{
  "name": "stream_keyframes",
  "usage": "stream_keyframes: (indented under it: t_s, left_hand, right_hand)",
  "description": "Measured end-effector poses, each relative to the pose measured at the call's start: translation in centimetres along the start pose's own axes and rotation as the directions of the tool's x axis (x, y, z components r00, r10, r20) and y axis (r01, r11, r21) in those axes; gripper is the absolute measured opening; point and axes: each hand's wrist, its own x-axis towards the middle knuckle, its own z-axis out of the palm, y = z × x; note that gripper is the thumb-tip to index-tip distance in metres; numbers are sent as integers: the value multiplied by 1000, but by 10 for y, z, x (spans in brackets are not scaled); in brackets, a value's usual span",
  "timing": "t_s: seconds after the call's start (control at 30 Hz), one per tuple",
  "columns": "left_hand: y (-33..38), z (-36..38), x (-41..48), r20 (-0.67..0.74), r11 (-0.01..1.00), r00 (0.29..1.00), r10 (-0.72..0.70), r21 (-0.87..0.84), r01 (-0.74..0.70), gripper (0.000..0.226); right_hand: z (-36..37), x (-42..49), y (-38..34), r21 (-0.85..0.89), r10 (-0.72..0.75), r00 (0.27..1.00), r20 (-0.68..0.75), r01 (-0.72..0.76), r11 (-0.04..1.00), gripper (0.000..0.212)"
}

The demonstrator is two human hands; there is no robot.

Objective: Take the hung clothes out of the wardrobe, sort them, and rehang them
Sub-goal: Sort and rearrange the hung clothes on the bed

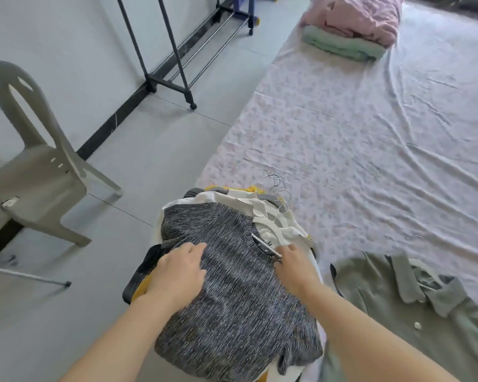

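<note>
At far left on the floor stands a grey plastic chair (39, 175), with a black clothes rack (174, 78) by the wall beyond it. Low in the middle, a pile of clothes on hangers (260, 206) sits at the bed's near corner, a grey knit top (232, 299) uppermost. The left hand (177, 274) rests flat on that top, fingers straight and together. The right hand (295, 267) is at its neckline, fingers curled; whether they pinch the fabric cannot be told. Right of it, a green shirt (392, 299) lies spread on the bed (370, 128).
</note>
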Motion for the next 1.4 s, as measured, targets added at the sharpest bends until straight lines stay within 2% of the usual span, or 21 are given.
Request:
stream_keyframes:
  t_s: [0.07, 0.23, 0.3, 0.37, 0.5, 0.57, 0.63, 0.77, 0.87, 1.0, 1.07, 1.13, 1.3, 1.4]
  left_hand:
    - [6, 4, 23, 19, 1000, 999, 26, -12, -26, 55]
    - [14, 23, 76, 64, 994, 993, 103, -35, -101, 54]
    - [13, 30, 92, 65, 993, 992, 110, -47, -107, 54]
    - [10, 35, 103, 72, 993, 991, 109, -61, -105, 54]
    - [4, 39, 112, 104, 993, 989, 109, -49, -104, 54]
    - [4, 37, 114, 107, 993, 988, 107, -52, -102, 54]
    - [7, 32, 113, 106, 992, 987, 118, -66, -111, 54]
    - [23, 17, 106, 76, 979, 979, 188, -101, -180, 53]
    - [37, 3, 95, -12, 953, 959, 284, -112, -283, 51]
    - [48, -15, 71, -91, 907, 905, 414, -37, -419, 48]
    - [46, -20, 54, -86, 885, 881, 465, 9, -466, 47]
    - [43, -25, 34, -114, 861, 857, 503, -21, -508, 45]
    - [51, -40, -17, -263, 707, 699, 665, -80, -703, 32]
    - [63, -41, -51, -324, 619, 606, 727, -72, -782, 31]
  right_hand:
    - [3, 26, 7, 5, 28, 999, -15, -28, 1000, 39]
    - [20, 90, 25, -112, 120, 990, -77, -128, 985, 33]
    - [30, 108, 27, -185, 95, 992, -84, -110, 977, 26]
    - [38, 119, 26, -181, 111, 986, -125, -133, 974, 22]
    - [44, 125, 24, -63, 191, 961, -198, -207, 976, 20]
    - [42, 118, 24, 99, 216, 952, -217, -199, 975, 23]
    - [36, 103, 21, 242, 245, 932, -267, -181, 953, 26]
    - [21, 61, 0, 422, 283, 894, -347, -120, 898, 23]
    - [11, 18, -19, 462, 225, 899, -376, -29, 887, 20]
    - [0, -42, -44, 470, 175, 864, -473, 79, 879, 15]
    - [-7, -70, -54, 483, 195, 839, -509, 91, 871, 14]
    - [-12, -100, -63, 516, 233, 807, -542, 101, 851, 16]
    - [-14, -180, -76, 483, 284, 710, -644, 90, 871, 19]
    - [-5, -224, -74, 470, 337, 673, -658, 18, 882, 20]
